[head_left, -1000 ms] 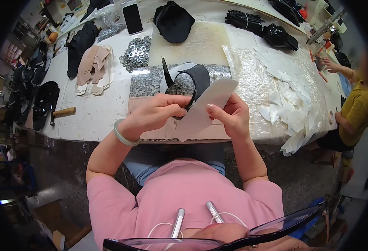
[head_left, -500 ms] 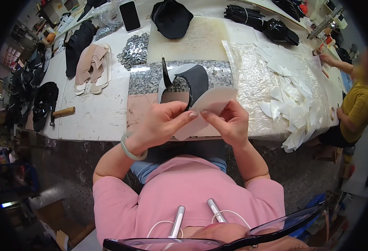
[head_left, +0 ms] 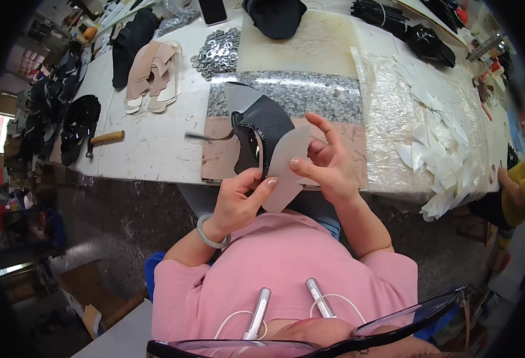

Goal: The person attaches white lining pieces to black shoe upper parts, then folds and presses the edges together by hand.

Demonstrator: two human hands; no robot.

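Observation:
In the head view, my left hand [head_left: 241, 200] pinches the near edge of a black and grey shoe upper [head_left: 274, 116] together with a thin white curved stiffener piece [head_left: 287, 149]. The upper has a curved black edge and a thin dark strap [head_left: 210, 137] sticking out to the left. My right hand [head_left: 332, 170] is at the right side of the white piece, its thumb lying on the surface. Its index finger is stretched away and the other fingers are loosely bent. What lies behind the piece is hidden.
Under the work are a speckled stone slab [head_left: 334, 89] and a pinkish board [head_left: 349, 134]. White cut pieces [head_left: 432, 146] lie on plastic to the right. At left are a hammer [head_left: 107, 137], pink-beige pieces [head_left: 152, 71] and metal rings [head_left: 217, 52]. Part of another person [head_left: 516, 185] shows at right.
The upper and white piece have come nearer my body, and the strap now points left instead of up. My right hand's index finger has lifted and spread. The view has shifted.

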